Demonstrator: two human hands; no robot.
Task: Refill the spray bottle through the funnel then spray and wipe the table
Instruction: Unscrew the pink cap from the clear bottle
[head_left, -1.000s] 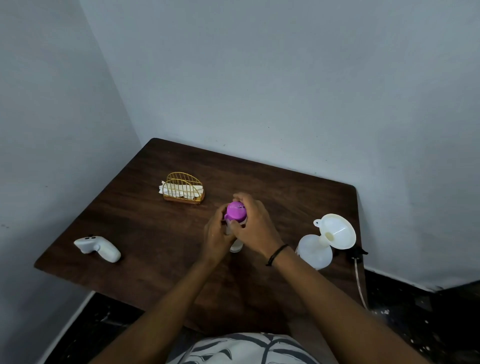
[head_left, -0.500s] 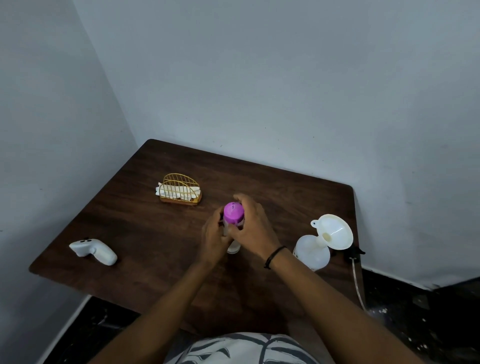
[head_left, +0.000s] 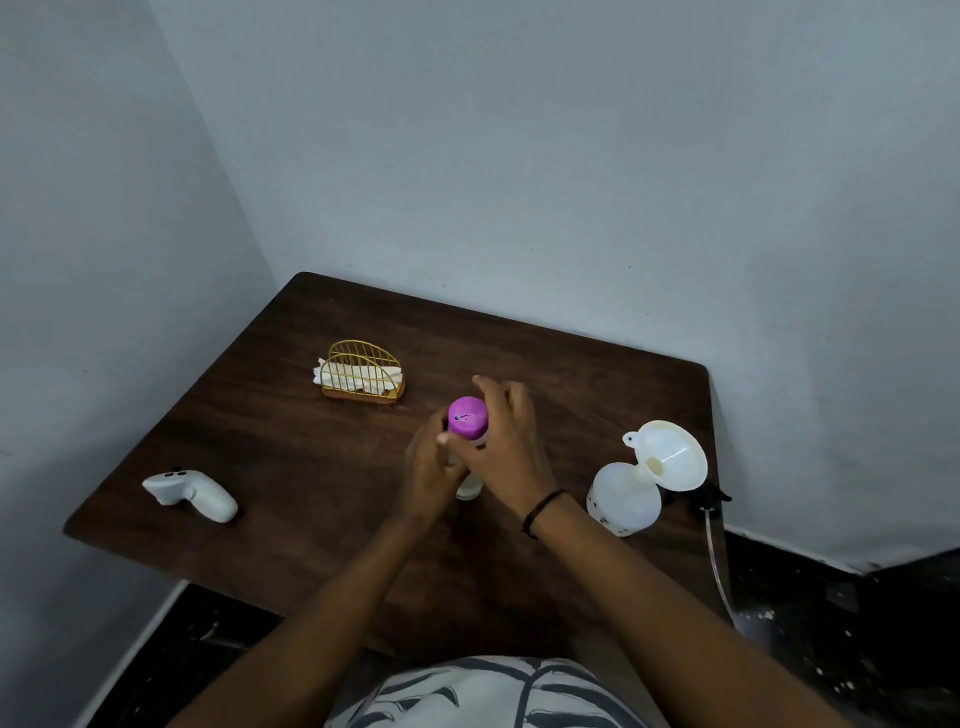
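A small clear bottle (head_left: 468, 487) with a purple cap (head_left: 468, 416) stands upright at the middle of the dark wooden table (head_left: 291, 467). My left hand (head_left: 428, 467) holds the bottle's body from the left. My right hand (head_left: 506, 444) curls around the purple cap from the right. A white spray bottle body (head_left: 621, 501) stands near the table's right edge with a white funnel (head_left: 672, 457) seated in its neck. The black spray head (head_left: 706, 496) with its tube lies just beyond it at the table's edge.
A gold wire holder with folded white cloths (head_left: 362, 376) stands behind the bottle on the left. A white controller (head_left: 192, 493) lies near the table's left front corner. Grey walls close in the back and the left side.
Both hands have stayed on the purple-capped bottle with only small finger shifts at the cap. The view has tilted slightly; nothing else moved.
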